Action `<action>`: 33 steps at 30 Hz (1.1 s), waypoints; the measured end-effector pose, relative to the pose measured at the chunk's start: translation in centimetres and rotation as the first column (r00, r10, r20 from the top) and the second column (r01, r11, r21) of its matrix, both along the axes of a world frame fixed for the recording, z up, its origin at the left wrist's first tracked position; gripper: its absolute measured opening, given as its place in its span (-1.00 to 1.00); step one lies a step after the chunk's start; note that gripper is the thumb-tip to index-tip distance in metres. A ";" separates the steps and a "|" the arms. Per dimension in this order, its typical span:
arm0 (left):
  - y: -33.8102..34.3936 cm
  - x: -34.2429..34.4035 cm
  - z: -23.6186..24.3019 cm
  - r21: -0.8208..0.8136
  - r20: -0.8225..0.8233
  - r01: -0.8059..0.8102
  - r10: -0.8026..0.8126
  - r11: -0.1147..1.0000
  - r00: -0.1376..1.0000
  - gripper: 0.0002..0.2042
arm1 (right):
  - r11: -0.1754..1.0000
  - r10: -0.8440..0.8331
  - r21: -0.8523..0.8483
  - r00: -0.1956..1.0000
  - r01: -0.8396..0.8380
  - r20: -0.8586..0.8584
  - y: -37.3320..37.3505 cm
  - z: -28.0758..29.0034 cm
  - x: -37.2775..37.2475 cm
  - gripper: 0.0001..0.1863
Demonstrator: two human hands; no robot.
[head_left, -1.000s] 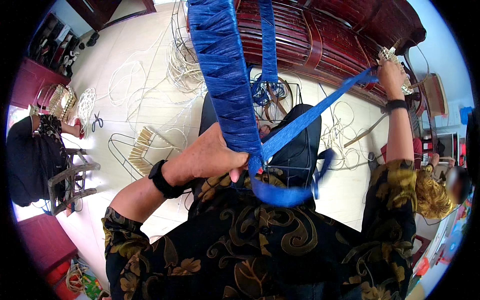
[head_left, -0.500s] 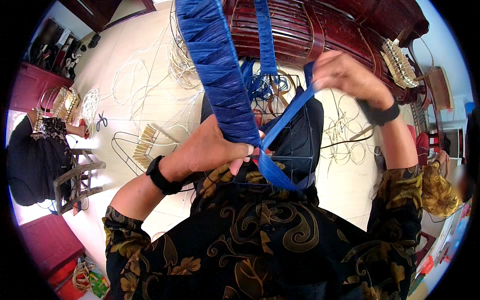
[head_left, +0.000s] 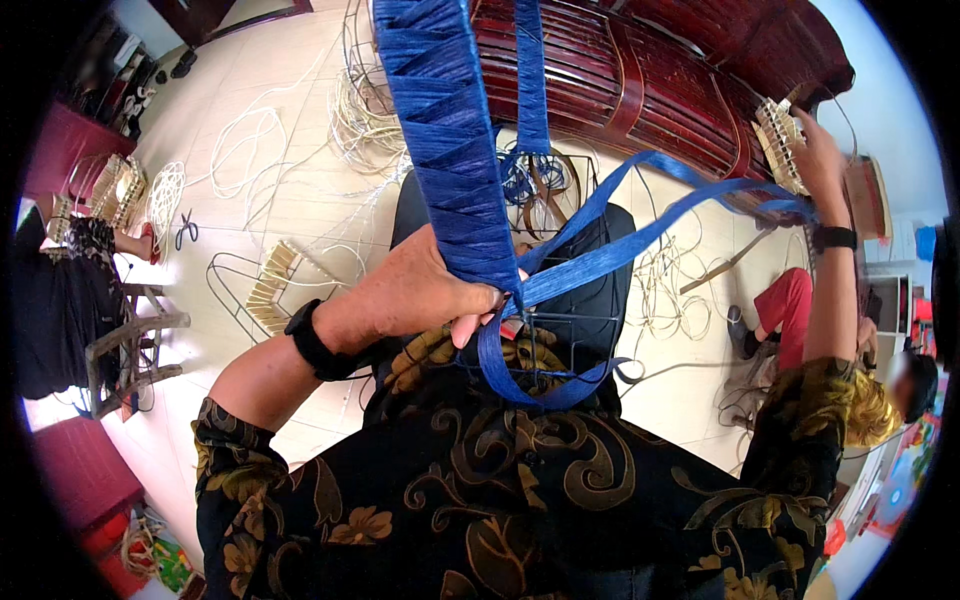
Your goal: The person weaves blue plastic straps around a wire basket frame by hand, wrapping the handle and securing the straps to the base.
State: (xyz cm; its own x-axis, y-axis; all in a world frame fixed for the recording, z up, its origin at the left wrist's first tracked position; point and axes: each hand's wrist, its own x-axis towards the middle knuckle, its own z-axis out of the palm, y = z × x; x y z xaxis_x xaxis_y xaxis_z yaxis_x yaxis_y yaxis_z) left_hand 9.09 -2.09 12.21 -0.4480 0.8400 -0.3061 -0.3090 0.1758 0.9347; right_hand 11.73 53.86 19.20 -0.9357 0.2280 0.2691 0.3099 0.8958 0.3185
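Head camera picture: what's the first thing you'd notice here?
The wide band wrapped in bright blue strips stands out first, running from the top edge down the middle. The left hand pinches its lower end, while the right hand, far out at the upper right, pulls a long loose blue strip taut. Behind lie a dark red slatted wooden bench and pale cord coils.

The left hand (head_left: 420, 295) sits close before the chest, fingers curled shut in a pinching grip. The right hand (head_left: 815, 150) is raised far out, arm fully extended.

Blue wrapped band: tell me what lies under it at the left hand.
Under the blue wrapped band the left hand pinches it; a black wire frame shows below. The band's core is covered.
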 end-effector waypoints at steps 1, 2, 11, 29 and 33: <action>-0.1 0.2 0.0 -0.005 0.006 -0.011 0.011 1.000 1.000 -0.85 | 0.886 0.235 -0.403 0.971 -0.230 -0.036 -8.3 0.0 -1.6 -0.65; -0.1 0.3 0.0 -0.025 0.006 -0.017 0.017 1.000 1.000 -0.86 | 0.677 0.404 -0.660 0.914 -0.326 -0.037 -15.4 0.4 -1.7 -0.65; -0.4 0.5 0.3 -0.044 0.068 -0.065 0.067 0.997 0.995 -0.77 | 0.103 0.915 -0.842 0.383 -0.529 -0.129 -25.4 -4.9 -1.1 -0.76; 1.5 -0.3 -0.3 -0.041 -0.048 0.039 -0.041 0.998 0.998 -0.76 | 0.405 0.825 -0.689 0.565 -0.601 -0.009 -25.6 -2.6 0.9 -0.65; 1.0 -0.2 0.2 0.034 0.002 -0.029 0.029 0.999 1.000 -0.71 | 0.151 0.926 -0.857 0.374 -0.493 -0.052 -29.6 -4.2 0.0 -0.85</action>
State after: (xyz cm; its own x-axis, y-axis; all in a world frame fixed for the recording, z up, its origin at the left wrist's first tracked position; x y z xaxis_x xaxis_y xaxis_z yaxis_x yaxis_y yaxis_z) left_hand 8.93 -1.08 12.37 -0.4721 0.8366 -0.2780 -0.3150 0.1344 0.9395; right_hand 11.75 24.22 15.03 -0.6735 -0.7392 -0.0087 -0.5762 0.5322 -0.6203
